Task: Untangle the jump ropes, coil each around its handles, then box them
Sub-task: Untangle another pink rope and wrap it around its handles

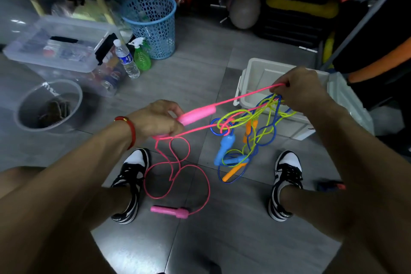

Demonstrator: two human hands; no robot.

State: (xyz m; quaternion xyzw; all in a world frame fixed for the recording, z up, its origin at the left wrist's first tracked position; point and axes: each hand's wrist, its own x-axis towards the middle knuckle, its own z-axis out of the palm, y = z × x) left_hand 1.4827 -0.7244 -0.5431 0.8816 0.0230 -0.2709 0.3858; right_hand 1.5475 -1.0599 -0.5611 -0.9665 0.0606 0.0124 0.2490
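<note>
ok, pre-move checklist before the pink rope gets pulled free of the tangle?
1. Left hand grips one pink handle: ok.
2. Right hand pinches the rope bundle: ok.
3. Pink cord clear of the blue and yellow loops: not ok, it passes through the knot.
4. Second pink handle free on the floor: ok.
5. White box open and near: ok.
6. Whether blue and yellow ropes are knotted to each other: cannot tell.

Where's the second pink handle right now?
Head view: the loose pink handle lies on the floor tiles at lower centre, between the two sneakers, nearer the left sneaker, its cord looping upward.
</note>
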